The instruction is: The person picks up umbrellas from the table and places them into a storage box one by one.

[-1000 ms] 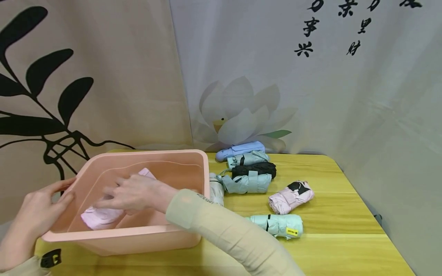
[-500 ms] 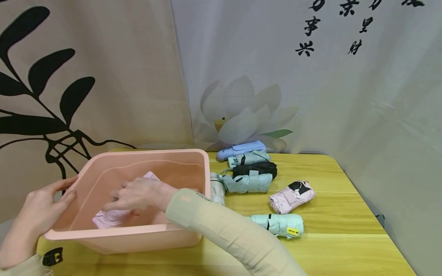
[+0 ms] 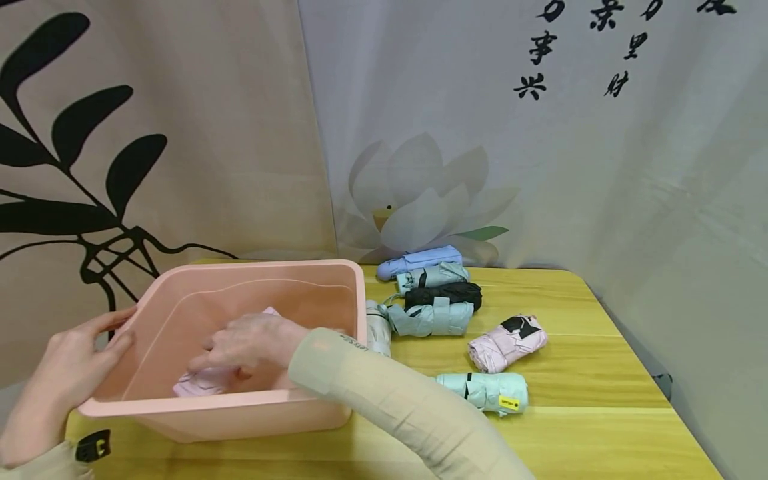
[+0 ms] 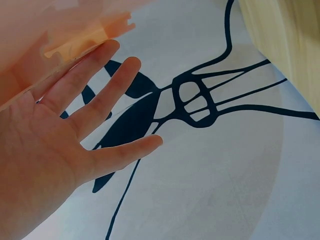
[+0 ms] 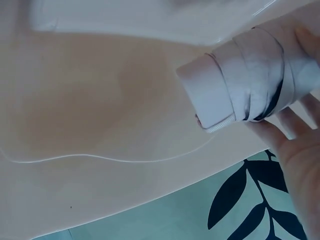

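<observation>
A: Tub (image 3: 240,421)?
B: Plain peach-pink. Umbrella inside (image 3: 204,383): pale pink, dark strip (image 5: 274,102) in right wrist view.
A: Counter (image 3: 600,373)?
B: Yellow-green, lighter wood-grain streaks.
A: Others on it?
B: Blue umbrella (image 3: 423,261), black umbrella (image 3: 447,294), mint umbrella (image 3: 485,390) with yellow label (image 3: 509,403), pink umbrella (image 3: 495,350) with black patch (image 3: 521,325).
A: Backdrop (image 3: 600,173)?
B: Beige and pale grey, black leaf print (image 3: 135,175), white lotus (image 3: 414,217), black characters (image 3: 542,45).
A: Sleeve (image 3: 396,397)?
B: Cream, dark lettering (image 3: 354,343).

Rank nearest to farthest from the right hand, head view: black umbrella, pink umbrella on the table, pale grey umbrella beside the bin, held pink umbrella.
1. Held pink umbrella: in the right hand, inside the bin.
2. Pale grey umbrella: outside the bin's right side.
3. Black umbrella: farther right and back.
4. Other pink umbrella: farthest right, on the table.
</observation>
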`<state>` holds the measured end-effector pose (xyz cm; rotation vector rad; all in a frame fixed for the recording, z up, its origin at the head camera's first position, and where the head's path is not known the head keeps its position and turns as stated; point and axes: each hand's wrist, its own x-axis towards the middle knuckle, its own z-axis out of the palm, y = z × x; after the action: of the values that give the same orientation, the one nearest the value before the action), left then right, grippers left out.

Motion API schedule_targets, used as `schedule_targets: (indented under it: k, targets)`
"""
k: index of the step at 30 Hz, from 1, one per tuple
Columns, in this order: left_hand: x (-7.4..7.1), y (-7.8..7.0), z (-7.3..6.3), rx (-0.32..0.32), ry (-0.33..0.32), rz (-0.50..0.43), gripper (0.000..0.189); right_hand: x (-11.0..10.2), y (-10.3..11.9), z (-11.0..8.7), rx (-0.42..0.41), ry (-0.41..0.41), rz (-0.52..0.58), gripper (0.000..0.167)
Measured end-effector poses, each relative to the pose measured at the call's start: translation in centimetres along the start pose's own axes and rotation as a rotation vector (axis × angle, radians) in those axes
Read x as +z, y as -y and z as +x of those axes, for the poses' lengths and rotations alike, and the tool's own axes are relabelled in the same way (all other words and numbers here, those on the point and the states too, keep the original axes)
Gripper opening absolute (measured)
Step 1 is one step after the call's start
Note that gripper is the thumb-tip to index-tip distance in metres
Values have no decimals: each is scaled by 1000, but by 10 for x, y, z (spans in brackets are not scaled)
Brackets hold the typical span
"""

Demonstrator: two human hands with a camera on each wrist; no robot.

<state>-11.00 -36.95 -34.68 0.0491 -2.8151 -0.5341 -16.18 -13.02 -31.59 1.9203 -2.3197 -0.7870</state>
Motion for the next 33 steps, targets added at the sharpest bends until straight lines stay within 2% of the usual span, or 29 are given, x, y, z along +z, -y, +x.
schedule_targets:
  k: [7,16,24,33]
  targets:
    - [0,1,0,2,-4,4,47,0,1,2,53,67,78,61]
    - [1,1,-1,1,-3,-5,47,2,0,4,49,93,59,62]
    - [0,-1,0,-20,19,0,49,2,-1,4,25,53,13,61]
    - [-1,-2,0,-34,30,-4,50,4,-2,3,14,27,22,60]
